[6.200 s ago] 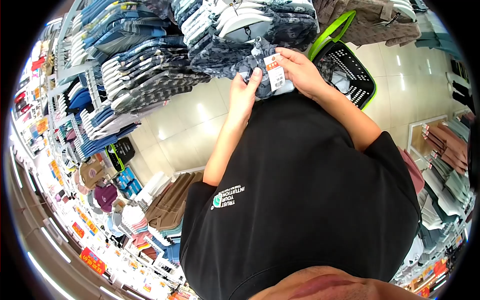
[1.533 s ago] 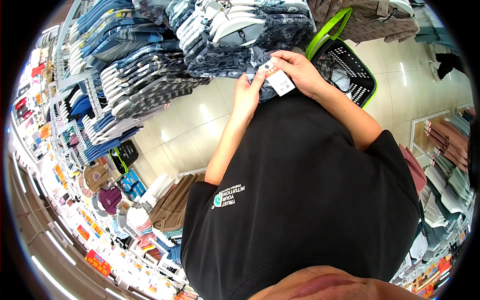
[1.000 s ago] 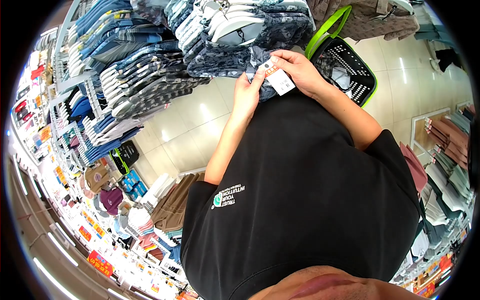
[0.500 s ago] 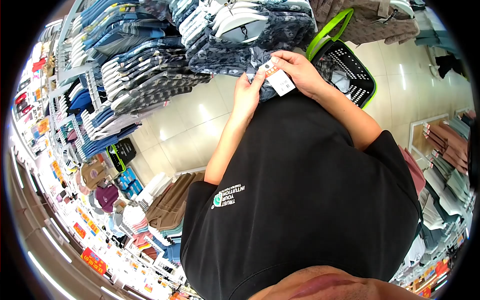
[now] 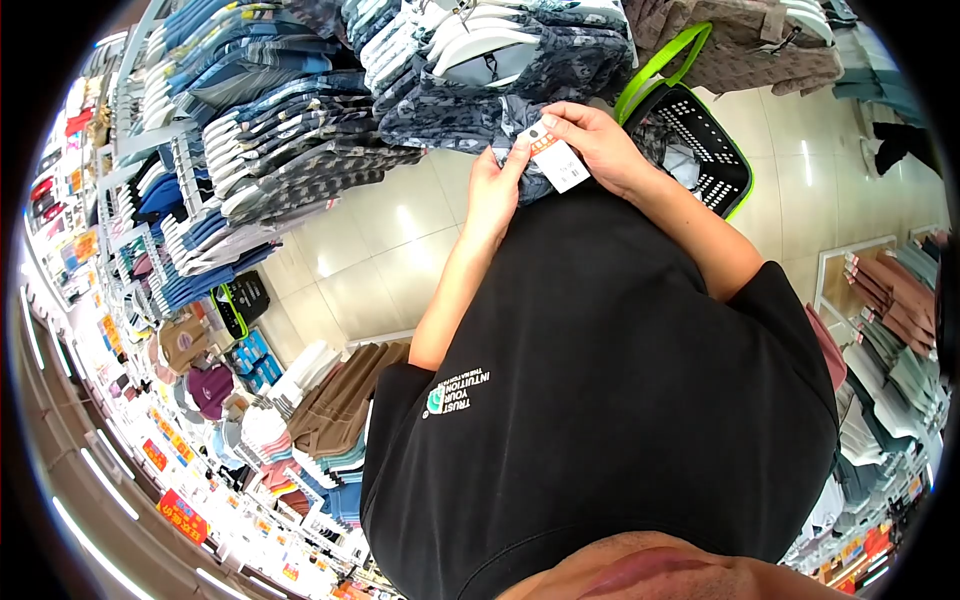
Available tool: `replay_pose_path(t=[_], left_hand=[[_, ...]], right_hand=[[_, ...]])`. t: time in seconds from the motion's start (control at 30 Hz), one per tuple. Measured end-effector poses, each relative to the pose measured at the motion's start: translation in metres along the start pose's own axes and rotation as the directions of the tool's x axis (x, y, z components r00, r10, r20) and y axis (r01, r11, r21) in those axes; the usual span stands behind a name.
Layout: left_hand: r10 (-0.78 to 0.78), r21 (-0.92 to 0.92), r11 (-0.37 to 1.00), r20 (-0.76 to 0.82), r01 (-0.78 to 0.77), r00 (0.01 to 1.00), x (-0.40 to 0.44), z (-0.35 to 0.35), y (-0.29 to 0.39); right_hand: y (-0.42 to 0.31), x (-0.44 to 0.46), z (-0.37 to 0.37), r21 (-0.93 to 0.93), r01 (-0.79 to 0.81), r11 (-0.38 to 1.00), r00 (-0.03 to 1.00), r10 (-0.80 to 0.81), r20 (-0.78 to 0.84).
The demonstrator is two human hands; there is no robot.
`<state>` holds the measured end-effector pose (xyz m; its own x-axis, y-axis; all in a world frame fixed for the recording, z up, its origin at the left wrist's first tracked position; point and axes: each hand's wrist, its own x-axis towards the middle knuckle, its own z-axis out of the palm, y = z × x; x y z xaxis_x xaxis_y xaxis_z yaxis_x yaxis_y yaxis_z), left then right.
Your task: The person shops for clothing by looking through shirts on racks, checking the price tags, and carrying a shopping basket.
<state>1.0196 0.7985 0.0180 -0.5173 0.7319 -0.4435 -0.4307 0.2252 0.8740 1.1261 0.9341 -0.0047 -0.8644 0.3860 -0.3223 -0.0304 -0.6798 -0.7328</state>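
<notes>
A white price tag (image 5: pixel 562 168) with an orange band is held in front of my chest. My left hand (image 5: pixel 490 190) pinches its left edge between thumb and fingers. Across from it, my right hand (image 5: pixel 600 148) grips the top corner, thumb over the tag. Behind the tag is a bunched dark blue-grey patterned garment (image 5: pixel 530 187), partly hidden by my hands and shirt. Just right of my right hand stands a black shopping basket (image 5: pixel 712 150) with a lime-green handle; dark and pale cloth lies inside.
Patterned clothes on white hangers (image 5: pixel 490 50) hang directly beyond my hands. More hanging clothes (image 5: pixel 290 160) fill the rack at left. Brown garments (image 5: pixel 740 50) hang at upper right. A second green-trimmed basket (image 5: pixel 232 310) and caps (image 5: pixel 210 390) are at lower left. Tiled floor (image 5: pixel 370 240) shows between.
Both hands keep hold of the price tag in nearly the same place. The view has shifted very slightly.
</notes>
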Motion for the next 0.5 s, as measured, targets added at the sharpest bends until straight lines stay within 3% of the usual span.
replay_pose_path(t=[0.5], left_hand=[[-0.04,0.049,0.998,0.024,0.038,0.999,0.011,0.007,0.009]], right_hand=[[-0.004,0.0,-0.005,0.026,0.026,0.999,0.998,-0.024,-0.063]])
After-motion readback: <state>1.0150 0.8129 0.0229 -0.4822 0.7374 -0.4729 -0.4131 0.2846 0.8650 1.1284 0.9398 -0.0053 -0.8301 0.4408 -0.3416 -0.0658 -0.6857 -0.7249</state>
